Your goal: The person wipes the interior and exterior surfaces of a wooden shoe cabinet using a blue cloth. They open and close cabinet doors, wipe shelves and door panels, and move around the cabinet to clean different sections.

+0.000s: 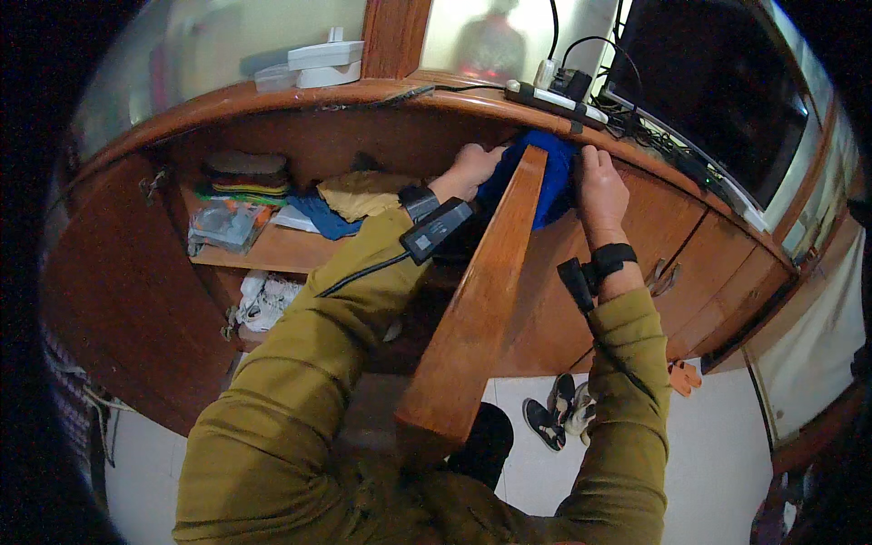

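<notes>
A blue cloth item is stretched between my hands near the top of the cabinet. An open wooden cabinet door, seen along its edge, stands between my forearms and covers the cloth's middle. My left hand pinches the cloth's left side, in front of the open compartment. At the cloth's right side, my right hand has its fingers curled in on it. Whether the cloth touches the door cannot be told. Each wrist wears a black strap with a small black device and cable.
Folded clothes, stacked mats and a plastic bag lie on the shelf. White shoes sit below. A power strip with cables and a television stand on top. Dark shoes are on the floor.
</notes>
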`<action>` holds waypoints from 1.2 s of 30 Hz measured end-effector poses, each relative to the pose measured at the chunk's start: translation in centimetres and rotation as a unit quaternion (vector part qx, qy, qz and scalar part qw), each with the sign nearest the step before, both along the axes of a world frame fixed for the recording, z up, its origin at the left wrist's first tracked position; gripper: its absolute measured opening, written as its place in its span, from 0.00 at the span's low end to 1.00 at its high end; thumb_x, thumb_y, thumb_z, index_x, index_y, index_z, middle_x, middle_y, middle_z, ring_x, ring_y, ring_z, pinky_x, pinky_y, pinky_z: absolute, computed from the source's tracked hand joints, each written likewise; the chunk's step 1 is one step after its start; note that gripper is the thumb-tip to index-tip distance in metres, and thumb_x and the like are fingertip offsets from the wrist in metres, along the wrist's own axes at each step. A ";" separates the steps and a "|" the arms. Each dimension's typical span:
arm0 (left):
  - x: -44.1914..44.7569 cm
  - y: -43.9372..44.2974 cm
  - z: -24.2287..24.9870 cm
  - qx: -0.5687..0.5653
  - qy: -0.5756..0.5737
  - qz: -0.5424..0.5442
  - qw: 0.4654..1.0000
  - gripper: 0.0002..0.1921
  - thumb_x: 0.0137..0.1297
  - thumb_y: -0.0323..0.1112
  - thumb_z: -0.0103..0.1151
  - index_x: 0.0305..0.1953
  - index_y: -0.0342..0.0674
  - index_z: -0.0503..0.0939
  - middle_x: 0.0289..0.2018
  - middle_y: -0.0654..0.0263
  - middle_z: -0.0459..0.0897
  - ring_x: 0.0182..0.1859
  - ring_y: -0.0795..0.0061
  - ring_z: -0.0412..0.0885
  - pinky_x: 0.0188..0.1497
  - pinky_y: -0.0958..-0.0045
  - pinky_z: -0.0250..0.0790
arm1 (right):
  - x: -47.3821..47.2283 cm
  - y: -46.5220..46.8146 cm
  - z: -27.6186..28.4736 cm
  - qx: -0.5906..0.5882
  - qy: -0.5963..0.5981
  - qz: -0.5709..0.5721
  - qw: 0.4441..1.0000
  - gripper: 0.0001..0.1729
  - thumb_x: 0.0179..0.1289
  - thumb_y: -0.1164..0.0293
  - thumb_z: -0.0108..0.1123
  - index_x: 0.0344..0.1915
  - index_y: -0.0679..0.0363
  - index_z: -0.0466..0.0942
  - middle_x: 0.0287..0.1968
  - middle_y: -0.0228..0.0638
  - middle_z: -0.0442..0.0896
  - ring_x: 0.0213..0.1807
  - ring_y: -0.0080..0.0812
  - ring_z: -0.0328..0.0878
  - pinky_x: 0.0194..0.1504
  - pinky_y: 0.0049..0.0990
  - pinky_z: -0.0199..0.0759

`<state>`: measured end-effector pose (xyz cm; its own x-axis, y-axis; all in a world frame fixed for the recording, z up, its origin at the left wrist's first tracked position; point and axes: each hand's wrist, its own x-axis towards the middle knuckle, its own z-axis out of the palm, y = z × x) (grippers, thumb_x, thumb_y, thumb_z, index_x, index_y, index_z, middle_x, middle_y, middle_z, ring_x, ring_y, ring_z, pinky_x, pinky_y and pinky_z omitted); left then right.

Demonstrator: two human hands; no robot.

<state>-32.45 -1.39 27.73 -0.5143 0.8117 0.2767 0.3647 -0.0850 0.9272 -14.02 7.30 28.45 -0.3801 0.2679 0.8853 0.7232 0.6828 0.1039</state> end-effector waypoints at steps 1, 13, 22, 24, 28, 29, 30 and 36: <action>0.1 -0.1 -0.1 0.009 -0.011 -0.040 0.999 0.22 0.60 0.43 0.55 0.43 0.25 0.72 0.33 0.55 0.78 0.34 0.71 0.76 0.33 0.70 0.69 | 0.1 0.0 0.0 -0.018 0.022 0.016 0.999 0.14 0.57 0.72 0.46 0.44 0.47 0.68 0.32 0.36 0.70 0.34 0.41 0.75 0.29 0.38 0.71; -0.1 2.9 -0.8 0.092 -0.126 -0.014 0.988 0.14 0.56 0.33 0.57 0.40 0.28 0.76 0.35 0.59 0.79 0.36 0.73 0.75 0.37 0.72 0.66 | 4.0 0.0 0.0 -0.018 -0.034 0.051 0.998 0.25 0.54 0.77 0.48 0.51 0.38 0.72 0.33 0.39 0.70 0.34 0.42 0.75 0.31 0.35 0.71; -1.1 2.1 -1.1 0.027 -0.048 -0.124 0.991 0.19 0.61 0.44 0.53 0.38 0.29 0.75 0.32 0.61 0.79 0.31 0.76 0.77 0.30 0.72 0.68 | 1.1 -0.4 -8.1 -0.285 0.190 0.323 0.882 0.23 0.59 0.81 0.47 0.53 0.51 0.72 0.51 0.45 0.75 0.51 0.34 0.73 0.52 0.26 0.64; -1.0 0.6 -1.1 0.050 -0.055 -0.184 0.980 0.18 0.64 0.44 0.50 0.39 0.32 0.75 0.31 0.63 0.79 0.29 0.79 0.76 0.28 0.74 0.67 | -0.3 -2.5 -8.7 -0.336 0.218 0.362 0.842 0.20 0.62 0.78 0.47 0.55 0.57 0.70 0.53 0.39 0.74 0.54 0.30 0.70 0.54 0.24 0.62; -1.5 -1.0 -1.3 0.093 -0.035 -0.219 0.971 0.16 0.67 0.44 0.45 0.39 0.36 0.75 0.28 0.67 0.79 0.27 0.82 0.74 0.27 0.78 0.65 | -0.8 -6.0 -8.9 -0.451 0.331 0.455 0.692 0.20 0.66 0.74 0.44 0.57 0.59 0.67 0.54 0.35 0.73 0.49 0.26 0.72 0.48 0.21 0.68; -1.4 -0.9 -1.3 0.097 -0.050 -0.236 0.966 0.16 0.67 0.44 0.45 0.39 0.36 0.75 0.28 0.68 0.78 0.27 0.83 0.73 0.27 0.78 0.65 | -0.6 -6.6 -8.7 -0.474 0.358 0.476 0.649 0.20 0.67 0.73 0.43 0.58 0.59 0.66 0.54 0.35 0.72 0.48 0.25 0.74 0.45 0.20 0.71; -2.2 -0.9 -1.9 0.099 -0.068 -0.240 0.963 0.16 0.67 0.44 0.45 0.39 0.37 0.75 0.27 0.68 0.78 0.27 0.83 0.73 0.27 0.78 0.65 | -0.6 -9.0 -7.1 -0.532 0.355 0.458 0.617 0.21 0.65 0.75 0.43 0.58 0.55 0.67 0.50 0.30 0.75 0.42 0.18 0.72 0.43 0.17 0.67; -2.6 -0.6 -1.7 0.052 -0.114 -0.257 0.958 0.17 0.67 0.45 0.43 0.44 0.39 0.74 0.34 0.67 0.80 0.32 0.79 0.76 0.34 0.76 0.68 | 2.0 -7.1 -3.7 -0.298 0.188 0.311 0.883 0.20 0.59 0.75 0.48 0.53 0.58 0.71 0.46 0.37 0.78 0.40 0.31 0.76 0.43 0.25 0.69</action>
